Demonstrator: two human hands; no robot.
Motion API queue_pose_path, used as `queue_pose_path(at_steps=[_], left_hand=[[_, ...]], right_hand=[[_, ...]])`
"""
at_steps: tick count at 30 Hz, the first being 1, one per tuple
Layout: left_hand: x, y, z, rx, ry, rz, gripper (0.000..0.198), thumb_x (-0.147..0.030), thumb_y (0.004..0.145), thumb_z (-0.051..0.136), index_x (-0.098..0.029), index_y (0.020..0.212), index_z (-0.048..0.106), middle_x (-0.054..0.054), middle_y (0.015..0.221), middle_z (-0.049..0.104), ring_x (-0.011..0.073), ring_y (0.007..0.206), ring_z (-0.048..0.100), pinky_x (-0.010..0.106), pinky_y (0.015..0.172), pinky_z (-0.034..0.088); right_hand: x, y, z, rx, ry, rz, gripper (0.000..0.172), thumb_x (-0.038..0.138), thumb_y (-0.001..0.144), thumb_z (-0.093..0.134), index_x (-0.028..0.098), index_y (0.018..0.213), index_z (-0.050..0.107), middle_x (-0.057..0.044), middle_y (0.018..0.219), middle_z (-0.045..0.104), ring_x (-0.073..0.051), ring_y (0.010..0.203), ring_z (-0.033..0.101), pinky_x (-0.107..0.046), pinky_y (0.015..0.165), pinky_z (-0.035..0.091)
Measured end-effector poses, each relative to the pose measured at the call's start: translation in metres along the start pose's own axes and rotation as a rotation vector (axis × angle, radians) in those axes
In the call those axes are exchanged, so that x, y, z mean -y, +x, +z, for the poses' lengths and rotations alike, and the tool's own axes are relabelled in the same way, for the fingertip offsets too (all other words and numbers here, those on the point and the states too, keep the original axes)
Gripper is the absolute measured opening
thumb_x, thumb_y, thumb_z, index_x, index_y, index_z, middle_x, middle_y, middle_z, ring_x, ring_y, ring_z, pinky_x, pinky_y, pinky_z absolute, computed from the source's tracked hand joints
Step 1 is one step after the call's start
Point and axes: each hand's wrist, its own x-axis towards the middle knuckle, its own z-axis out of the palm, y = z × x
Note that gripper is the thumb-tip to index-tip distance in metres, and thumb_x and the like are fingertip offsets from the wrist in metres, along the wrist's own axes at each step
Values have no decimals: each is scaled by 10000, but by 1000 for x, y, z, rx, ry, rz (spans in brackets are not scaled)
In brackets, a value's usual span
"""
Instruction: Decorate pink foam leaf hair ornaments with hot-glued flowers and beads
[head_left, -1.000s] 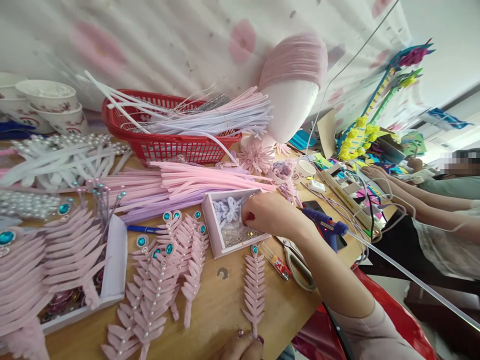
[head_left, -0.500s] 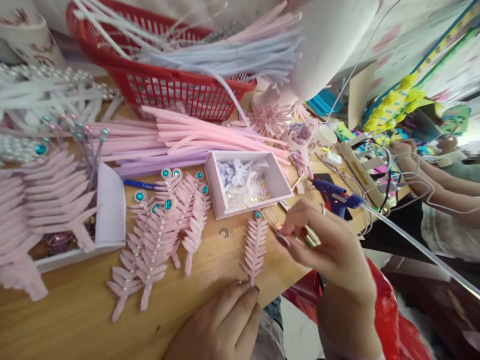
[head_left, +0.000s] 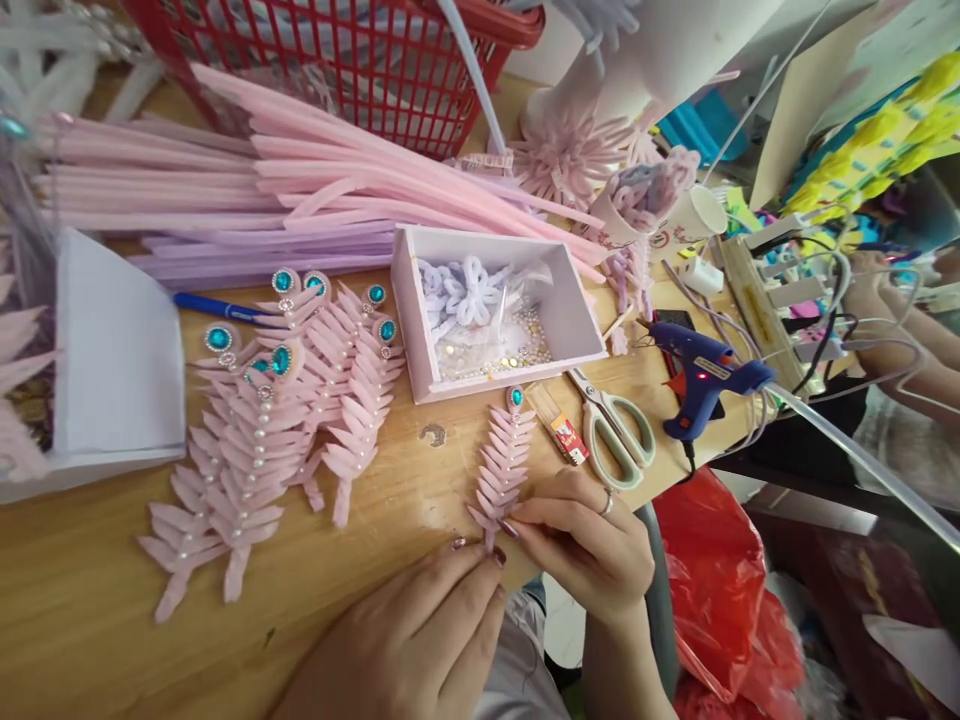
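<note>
A small pink feather-shaped piece (head_left: pixel 504 460) made of fuzzy strips lies on the wooden table, with a teal gem at its tip and a line of small beads down its middle. My left hand (head_left: pixel 427 625) pinches its stem at the lower end. Close beside the lowest strips, my right hand (head_left: pixel 589 540) has its thumb and forefinger pressed together against the piece; whatever lies between those fingertips is too small to make out. Several larger pink feather pieces (head_left: pixel 259 470) with teal gems lie to the left. Beyond the held piece stands a white box (head_left: pixel 491 390) containing beads and pale loops.
Scissors (head_left: pixel 615 430) and a glue gun (head_left: pixel 697 370) lie on the right. Pink fuzzy stems (head_left: pixel 360 170) and a red basket (head_left: pixel 360 80) are behind the box. A blue pen (head_left: pixel 214 306) lies left. Another person's arm (head_left: pixel 892 330) shows far right.
My right hand has come down and left, from above the table to the lower strips of the feather piece. The scissors now show fully. My left hand stays on the stem; the view has shifted closer.
</note>
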Motion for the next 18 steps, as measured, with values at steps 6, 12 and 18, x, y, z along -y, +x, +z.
queue_pose_path(at_steps=[6, 12, 18], left_hand=[[-5, 4, 3, -43, -25, -68, 432, -120, 1122, 331, -140, 1140, 762, 21, 1247, 775, 175, 1210, 667, 274, 1144, 454], [-4, 2, -1, 18, -23, -37, 449, -135, 1131, 303, -135, 1187, 748, 29, 1291, 763, 193, 1215, 675, 291, 1087, 504], [-6, 1, -2, 6, -27, -59, 448, -137, 1127, 305, -133, 1185, 749, 30, 1320, 753, 184, 1230, 677, 280, 1110, 504]], right_hand=[[-4, -1, 4, 10, -1, -24, 103, 104, 964, 718, 182, 1020, 755, -36, 813, 761, -153, 673, 722, -270, 590, 588], [-4, -3, 2, -9, 12, -7, 66, 146, 986, 713, 177, 1014, 764, -40, 826, 763, -150, 693, 717, -271, 622, 601], [-5, -2, -1, 3, 51, -55, 113, 193, 1009, 673, 171, 1020, 783, -31, 766, 697, -147, 645, 674, -271, 546, 547]])
